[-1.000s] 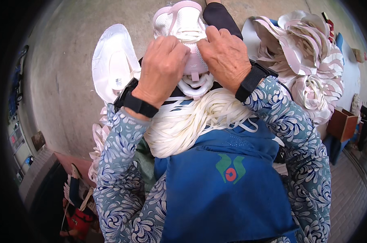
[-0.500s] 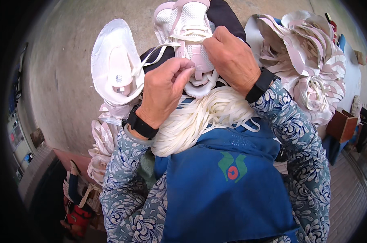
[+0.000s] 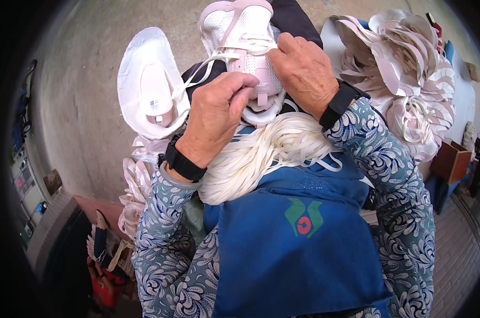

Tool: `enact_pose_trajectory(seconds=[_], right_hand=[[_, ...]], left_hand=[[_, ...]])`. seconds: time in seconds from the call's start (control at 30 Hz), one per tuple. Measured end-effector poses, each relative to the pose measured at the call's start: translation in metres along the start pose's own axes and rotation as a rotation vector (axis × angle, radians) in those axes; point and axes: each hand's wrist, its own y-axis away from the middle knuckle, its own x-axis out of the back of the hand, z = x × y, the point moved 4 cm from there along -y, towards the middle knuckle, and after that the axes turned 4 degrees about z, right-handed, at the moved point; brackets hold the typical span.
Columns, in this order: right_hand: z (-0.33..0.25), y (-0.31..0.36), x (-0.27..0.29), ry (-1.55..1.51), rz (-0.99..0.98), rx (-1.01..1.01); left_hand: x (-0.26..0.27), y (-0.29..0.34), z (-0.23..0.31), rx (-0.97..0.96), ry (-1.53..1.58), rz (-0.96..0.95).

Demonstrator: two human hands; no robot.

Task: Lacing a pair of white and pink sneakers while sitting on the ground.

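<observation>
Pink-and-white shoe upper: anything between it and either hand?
Nothing visible. The right hand is at the right edge of the shoe upper; the left hand overlaps its lower left. The lace pile lies below it in view, not between.

A blue apron (image 3: 298, 270) and swirl-patterned sleeves (image 3: 393, 206) are worn.
Black wristbands (image 3: 182, 163) are strapped on; a green-and-red emblem (image 3: 304, 220) is printed.

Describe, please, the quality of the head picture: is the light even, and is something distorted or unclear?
Head view: soft light, no strong glare on the pink-and-white shoe; left hand and right hand look fairly sharp; black vignetting closes both sides; the brick paving looks warped near the right rim; the lower-left area is dark, its details hard to tell.
</observation>
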Motion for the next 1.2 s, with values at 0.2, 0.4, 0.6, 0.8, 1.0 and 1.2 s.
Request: enact_pose_trajectory(seconds=[0.2,0.4,0.6,0.8,1.0,1.2], right_hand=[[-0.011,-0.006,0.003,0.152,-0.094,0.095],[-0.004,-0.008,-0.003,0.024,-0.069,0.139],[-0.006,-0.002,-0.005,-0.128,0.049,0.131],[-0.009,-0.004,0.0,-0.238,0.015,0.052],[-0.003,-0.01,0.005,-0.523,0.131,-0.079],[0.009,0.0,0.008,-0.75,0.118,-0.284]], left_hand=[[0.0,-0.002,0.012,-0.073,0.006,-0.015],[-0.001,-0.001,0.022,-0.179,-0.024,-0.033],[-0.005,-0.011,0.009,-0.248,-0.147,0.07],[-0.005,-0.012,0.004,-0.308,-0.267,0.143],[0.001,-0.009,0.002,-0.3,-0.323,0.213],[0.001,-0.013,-0.001,-0.16,-0.358,0.217]])
